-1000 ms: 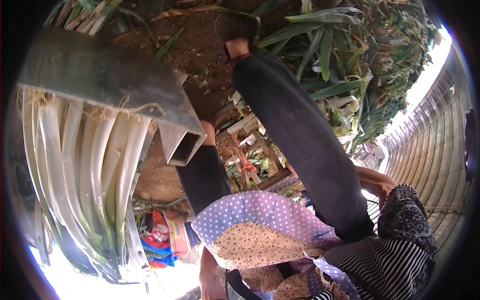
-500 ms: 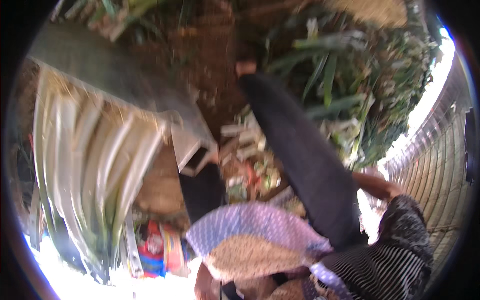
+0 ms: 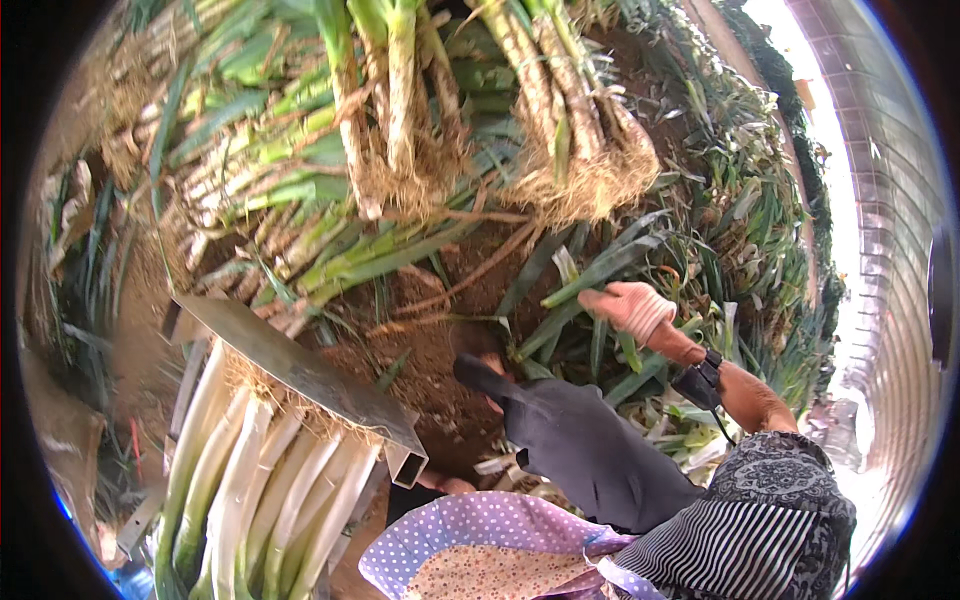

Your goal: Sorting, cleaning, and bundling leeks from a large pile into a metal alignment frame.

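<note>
My right hand (image 3: 632, 306) wears a beige knit glove and is stretched forward over loose green leek leaves (image 3: 590, 275) on the soil. Whether it grips a leaf I cannot tell. A dark strap (image 3: 700, 380) circles that wrist. Of my left hand only a sliver of skin (image 3: 446, 485) shows, under the end of a square metal bar (image 3: 300, 370). Trimmed white leeks (image 3: 260, 480) lie side by side beneath that bar at lower left. Bundles of uprooted leeks with soily roots (image 3: 590, 175) lie ahead.
My leg in dark trousers (image 3: 590, 450) stretches forward, its shoe (image 3: 478, 372) on bare soil. A purple dotted cloth (image 3: 480, 515) covers my lap. More leek plants (image 3: 760, 230) fill the right side, beside a ribbed greenhouse wall (image 3: 890, 250).
The view has swung up from my lap toward the leek piles. My right hand has moved from beside my thigh forward onto the green leaves.
</note>
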`<action>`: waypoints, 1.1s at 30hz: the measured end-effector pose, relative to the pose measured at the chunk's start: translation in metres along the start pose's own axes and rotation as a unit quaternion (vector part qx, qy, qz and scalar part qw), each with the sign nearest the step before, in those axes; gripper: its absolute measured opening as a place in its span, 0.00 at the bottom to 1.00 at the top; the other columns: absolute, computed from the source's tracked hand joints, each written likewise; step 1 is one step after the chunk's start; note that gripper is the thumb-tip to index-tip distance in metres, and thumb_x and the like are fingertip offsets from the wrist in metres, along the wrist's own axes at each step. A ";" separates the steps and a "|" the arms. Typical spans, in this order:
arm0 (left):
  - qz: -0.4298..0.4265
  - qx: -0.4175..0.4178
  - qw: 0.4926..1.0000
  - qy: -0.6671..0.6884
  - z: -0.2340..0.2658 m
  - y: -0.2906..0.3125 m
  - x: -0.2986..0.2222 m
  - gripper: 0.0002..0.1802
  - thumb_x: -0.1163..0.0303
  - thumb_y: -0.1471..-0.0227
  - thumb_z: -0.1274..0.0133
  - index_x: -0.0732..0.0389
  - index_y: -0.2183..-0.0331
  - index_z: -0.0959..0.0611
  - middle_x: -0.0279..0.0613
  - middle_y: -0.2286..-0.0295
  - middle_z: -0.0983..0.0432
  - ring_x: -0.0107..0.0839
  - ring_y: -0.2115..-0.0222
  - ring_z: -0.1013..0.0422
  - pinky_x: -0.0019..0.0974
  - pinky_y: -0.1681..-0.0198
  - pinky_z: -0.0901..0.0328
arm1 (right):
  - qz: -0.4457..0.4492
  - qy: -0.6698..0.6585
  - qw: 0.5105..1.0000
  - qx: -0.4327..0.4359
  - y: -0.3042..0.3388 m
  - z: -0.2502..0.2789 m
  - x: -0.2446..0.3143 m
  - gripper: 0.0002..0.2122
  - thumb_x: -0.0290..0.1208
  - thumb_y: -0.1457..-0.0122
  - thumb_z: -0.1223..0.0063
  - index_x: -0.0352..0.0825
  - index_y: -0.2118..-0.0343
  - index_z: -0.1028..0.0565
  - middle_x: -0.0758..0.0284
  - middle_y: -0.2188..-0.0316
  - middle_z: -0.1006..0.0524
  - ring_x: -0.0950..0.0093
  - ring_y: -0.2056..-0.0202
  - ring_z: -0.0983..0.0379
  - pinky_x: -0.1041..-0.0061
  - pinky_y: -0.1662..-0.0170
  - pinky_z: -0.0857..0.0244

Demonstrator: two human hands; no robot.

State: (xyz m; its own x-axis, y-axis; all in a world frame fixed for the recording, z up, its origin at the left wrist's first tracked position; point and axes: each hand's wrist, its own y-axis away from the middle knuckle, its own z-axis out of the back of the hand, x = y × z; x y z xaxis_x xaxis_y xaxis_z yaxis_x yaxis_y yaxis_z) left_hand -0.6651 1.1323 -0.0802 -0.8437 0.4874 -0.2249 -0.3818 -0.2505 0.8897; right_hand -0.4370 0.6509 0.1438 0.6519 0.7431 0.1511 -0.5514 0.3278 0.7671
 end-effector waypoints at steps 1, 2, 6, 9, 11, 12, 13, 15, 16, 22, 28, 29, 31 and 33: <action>-0.003 -0.005 1.000 -0.002 0.002 -0.001 0.000 0.11 0.61 0.51 0.53 0.59 0.73 0.23 0.38 0.80 0.29 0.32 0.77 0.32 0.34 0.72 0.37 | 0.204 0.211 0.943 -0.154 0.000 0.003 -0.007 0.14 0.47 0.49 0.50 0.45 0.65 0.24 0.66 0.68 0.24 0.67 0.69 0.28 0.75 0.65 0.33; -0.010 -0.012 1.000 -0.002 0.004 -0.006 0.000 0.11 0.62 0.51 0.53 0.59 0.73 0.23 0.38 0.80 0.29 0.32 0.77 0.32 0.34 0.72 0.37 | 0.251 0.182 0.925 -0.222 -0.004 0.005 -0.011 0.16 0.48 0.50 0.50 0.43 0.64 0.24 0.65 0.66 0.24 0.67 0.68 0.27 0.74 0.64 0.33; -0.038 -0.039 0.999 0.005 0.009 -0.005 0.003 0.11 0.62 0.51 0.53 0.59 0.73 0.23 0.38 0.80 0.29 0.31 0.78 0.32 0.34 0.73 0.37 | 0.213 -0.021 0.909 -0.357 -0.003 0.024 -0.001 0.20 0.46 0.51 0.47 0.37 0.60 0.26 0.63 0.61 0.25 0.66 0.60 0.29 0.72 0.57 0.36; -0.050 -0.065 0.997 0.003 0.038 0.007 0.009 0.11 0.62 0.51 0.53 0.59 0.73 0.23 0.38 0.81 0.29 0.31 0.78 0.32 0.33 0.73 0.37 | 0.192 -0.116 0.894 -0.389 0.006 0.035 -0.009 0.18 0.43 0.50 0.48 0.37 0.60 0.26 0.63 0.61 0.25 0.66 0.59 0.29 0.71 0.55 0.36; -0.052 -0.086 0.995 0.002 0.066 0.029 0.020 0.11 0.62 0.51 0.53 0.59 0.73 0.23 0.38 0.81 0.29 0.31 0.78 0.32 0.33 0.73 0.37 | 0.300 0.114 0.810 -0.490 0.004 0.054 -0.011 0.17 0.41 0.51 0.47 0.38 0.60 0.26 0.64 0.58 0.27 0.67 0.59 0.29 0.73 0.54 0.37; -0.049 -0.097 0.994 0.005 0.079 0.042 0.024 0.11 0.62 0.51 0.53 0.59 0.73 0.23 0.38 0.81 0.29 0.31 0.78 0.32 0.33 0.73 0.37 | 0.263 0.044 0.829 -0.491 0.001 0.067 -0.004 0.17 0.42 0.50 0.48 0.38 0.60 0.27 0.65 0.58 0.27 0.67 0.59 0.29 0.72 0.54 0.37; -0.050 -0.109 0.993 0.006 0.089 0.053 0.025 0.11 0.62 0.51 0.53 0.59 0.73 0.23 0.38 0.81 0.29 0.31 0.78 0.32 0.33 0.73 0.37 | 0.224 -0.024 0.842 -0.491 -0.003 0.086 -0.001 0.17 0.42 0.50 0.48 0.38 0.59 0.27 0.65 0.58 0.27 0.67 0.59 0.30 0.72 0.54 0.37; -0.044 -0.132 0.990 0.007 0.115 0.085 0.026 0.11 0.62 0.51 0.53 0.59 0.73 0.23 0.38 0.81 0.29 0.31 0.78 0.32 0.33 0.73 0.38 | 0.297 0.078 0.787 -0.534 -0.024 0.113 -0.005 0.18 0.42 0.51 0.48 0.39 0.58 0.27 0.64 0.60 0.26 0.68 0.60 0.29 0.72 0.55 0.36; -0.040 -0.147 0.988 0.008 0.126 0.102 0.029 0.11 0.62 0.51 0.53 0.59 0.73 0.23 0.38 0.81 0.29 0.31 0.78 0.32 0.33 0.73 0.38 | 0.218 -0.127 0.858 -0.447 -0.034 0.128 0.008 0.20 0.41 0.52 0.47 0.39 0.57 0.29 0.62 0.61 0.26 0.69 0.61 0.29 0.71 0.56 0.36; -0.038 -0.245 0.969 0.013 0.191 0.222 -0.005 0.10 0.63 0.51 0.53 0.60 0.73 0.24 0.38 0.81 0.30 0.31 0.79 0.32 0.33 0.73 0.38 | 0.223 -0.071 0.858 -0.458 -0.136 0.180 0.024 0.18 0.39 0.52 0.49 0.33 0.60 0.30 0.61 0.73 0.26 0.71 0.70 0.28 0.74 0.69 0.36; -0.161 -0.332 0.929 -0.002 0.217 0.303 -0.126 0.10 0.63 0.51 0.53 0.60 0.73 0.24 0.38 0.82 0.30 0.30 0.79 0.32 0.33 0.73 0.38 | 0.295 -0.420 0.810 -0.284 -0.181 0.177 -0.024 0.22 0.49 0.50 0.45 0.29 0.76 0.30 0.68 0.87 0.35 0.79 0.85 0.42 0.72 0.78 0.44; -0.187 -0.359 0.914 -0.024 0.216 0.316 -0.151 0.10 0.63 0.51 0.53 0.60 0.73 0.24 0.38 0.82 0.30 0.30 0.79 0.32 0.33 0.73 0.38 | 0.196 -0.379 0.893 -0.142 -0.148 0.165 -0.002 0.24 0.52 0.50 0.46 0.30 0.80 0.30 0.69 0.89 0.37 0.79 0.86 0.43 0.73 0.78 0.44; -0.337 -0.382 0.815 -0.276 0.168 0.339 -0.245 0.15 0.58 0.52 0.51 0.59 0.78 0.21 0.37 0.82 0.30 0.30 0.80 0.33 0.32 0.74 0.38 | 0.278 -0.504 0.802 -0.161 -0.167 0.141 -0.027 0.27 0.56 0.48 0.53 0.31 0.84 0.29 0.66 0.91 0.34 0.72 0.86 0.36 0.69 0.74 0.40; -0.363 -0.349 0.860 -0.084 0.132 0.324 -0.311 0.07 0.74 0.55 0.51 0.61 0.72 0.20 0.39 0.73 0.25 0.29 0.74 0.29 0.29 0.70 0.36 | 0.217 -0.383 0.830 -0.343 -0.154 0.129 0.001 0.27 0.57 0.49 0.55 0.30 0.82 0.27 0.59 0.88 0.29 0.65 0.80 0.29 0.67 0.70 0.37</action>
State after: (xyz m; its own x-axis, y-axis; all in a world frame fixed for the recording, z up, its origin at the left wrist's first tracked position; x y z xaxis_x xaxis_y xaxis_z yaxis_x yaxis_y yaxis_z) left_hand -0.4765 1.0102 0.3309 -0.2425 0.8266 -0.5078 -0.9681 -0.2405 0.0707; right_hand -0.2841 0.5263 0.1062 0.3091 0.3759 0.8736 -0.8165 0.5758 0.0411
